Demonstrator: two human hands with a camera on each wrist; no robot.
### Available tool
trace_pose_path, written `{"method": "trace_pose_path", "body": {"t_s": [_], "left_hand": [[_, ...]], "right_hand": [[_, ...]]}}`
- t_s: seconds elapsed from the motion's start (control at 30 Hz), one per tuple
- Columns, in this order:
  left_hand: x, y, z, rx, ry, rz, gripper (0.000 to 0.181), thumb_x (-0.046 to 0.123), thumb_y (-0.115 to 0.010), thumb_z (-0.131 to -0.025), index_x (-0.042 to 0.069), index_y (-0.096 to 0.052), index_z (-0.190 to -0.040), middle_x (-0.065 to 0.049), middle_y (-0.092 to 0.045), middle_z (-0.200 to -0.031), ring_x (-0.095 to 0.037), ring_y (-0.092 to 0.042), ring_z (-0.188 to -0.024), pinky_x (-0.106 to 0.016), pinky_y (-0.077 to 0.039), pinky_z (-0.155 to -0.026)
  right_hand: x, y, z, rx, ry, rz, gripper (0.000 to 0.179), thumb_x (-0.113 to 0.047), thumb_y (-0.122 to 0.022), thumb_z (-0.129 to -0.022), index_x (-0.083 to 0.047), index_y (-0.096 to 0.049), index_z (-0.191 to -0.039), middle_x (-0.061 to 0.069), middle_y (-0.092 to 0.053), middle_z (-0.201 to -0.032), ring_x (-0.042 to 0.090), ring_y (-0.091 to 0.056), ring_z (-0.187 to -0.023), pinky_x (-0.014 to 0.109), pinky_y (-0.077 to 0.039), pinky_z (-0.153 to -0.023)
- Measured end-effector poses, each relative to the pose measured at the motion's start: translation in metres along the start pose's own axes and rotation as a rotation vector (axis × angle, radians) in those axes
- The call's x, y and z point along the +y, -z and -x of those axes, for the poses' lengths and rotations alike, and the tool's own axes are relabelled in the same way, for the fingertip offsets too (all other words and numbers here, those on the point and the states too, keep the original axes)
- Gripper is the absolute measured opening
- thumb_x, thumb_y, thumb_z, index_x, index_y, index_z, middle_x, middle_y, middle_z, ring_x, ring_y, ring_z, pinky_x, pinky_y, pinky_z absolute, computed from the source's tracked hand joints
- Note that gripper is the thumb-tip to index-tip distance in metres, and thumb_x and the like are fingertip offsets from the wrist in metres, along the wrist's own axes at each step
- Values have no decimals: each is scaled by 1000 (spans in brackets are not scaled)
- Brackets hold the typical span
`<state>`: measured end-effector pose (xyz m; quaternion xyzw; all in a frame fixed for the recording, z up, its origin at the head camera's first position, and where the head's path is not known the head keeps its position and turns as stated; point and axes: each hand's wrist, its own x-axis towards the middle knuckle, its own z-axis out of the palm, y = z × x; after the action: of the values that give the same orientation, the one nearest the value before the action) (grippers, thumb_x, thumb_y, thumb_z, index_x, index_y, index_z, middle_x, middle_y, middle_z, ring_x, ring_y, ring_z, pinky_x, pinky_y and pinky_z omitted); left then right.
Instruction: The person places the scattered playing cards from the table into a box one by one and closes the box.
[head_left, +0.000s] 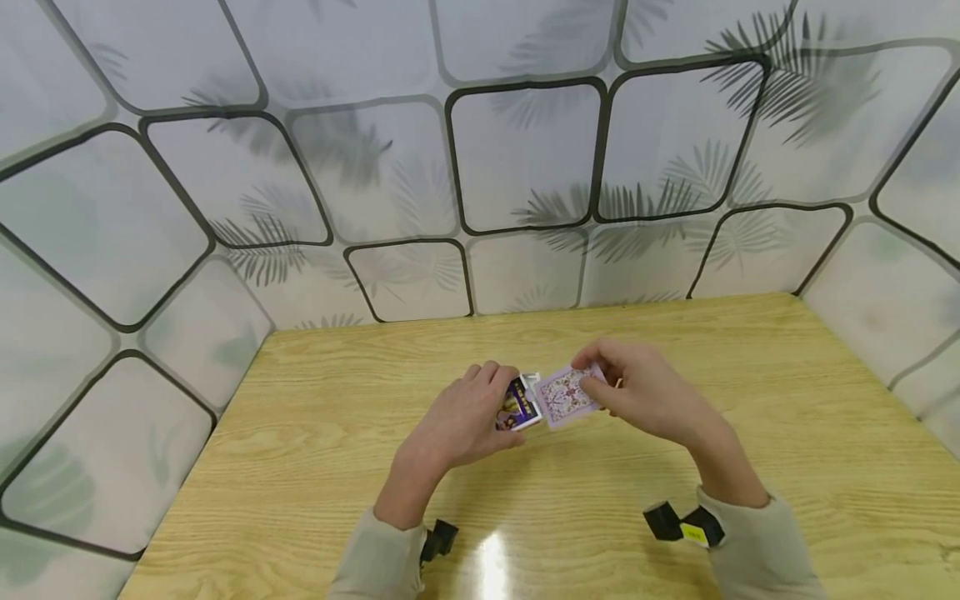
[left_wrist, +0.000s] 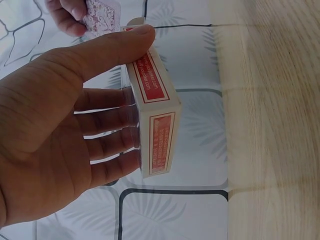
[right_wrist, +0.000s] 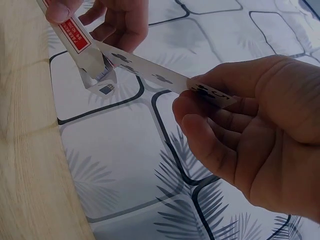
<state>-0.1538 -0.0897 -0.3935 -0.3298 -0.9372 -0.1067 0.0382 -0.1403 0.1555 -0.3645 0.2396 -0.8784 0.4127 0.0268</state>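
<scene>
My left hand (head_left: 459, 417) grips a playing-card box (head_left: 516, 407) between the thumb on one narrow edge and the fingers on the opposite side. The box is white with red printed panels on its edges and a dark purple picture on its upper face. Its end flap (right_wrist: 106, 90) hangs open in the right wrist view. Between thumb and fingers, my right hand (head_left: 651, 393) pinches a playing card (head_left: 564, 395) by its outer end. The card's patterned back faces up, and black club marks show underneath. Its other end lies close to the box's open end; whether they touch, I cannot tell.
Both hands are above a light wooden table (head_left: 315, 467). Beyond it and at both sides stands a pale cloth screen (head_left: 525, 167) with dark rounded outlines and leaf prints. Black wrist devices (head_left: 684, 525) sit by the sleeves.
</scene>
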Motion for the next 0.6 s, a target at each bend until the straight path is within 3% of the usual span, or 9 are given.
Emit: {"method": "trace_pose_path", "body": {"t_s": [0.37, 0.6], "left_hand": [[-1, 0, 1, 3, -10, -8, 70, 43, -77, -75, 13, -44, -129, 0, -52, -108, -13, -47, -90, -28, -45, -71], [0, 1, 1, -6, 2, 1, 70, 44, -77, -76, 14, -43, -130, -1, -52, -109, -13, -48, -92, -29, -46, -74]], "right_hand": [[0, -2, -1, -58, -20, -47, 12, -10, -58, -93, -9, -61, -104, 1, -59, -76, 14, -54, -59, 27, -49, -50], [3, -2, -3, -11, -87, -93, 15, -12, -58, -93, -8, -60, -107, 5, -61, -80, 19, -57, -63, 29, -51, -52]]}}
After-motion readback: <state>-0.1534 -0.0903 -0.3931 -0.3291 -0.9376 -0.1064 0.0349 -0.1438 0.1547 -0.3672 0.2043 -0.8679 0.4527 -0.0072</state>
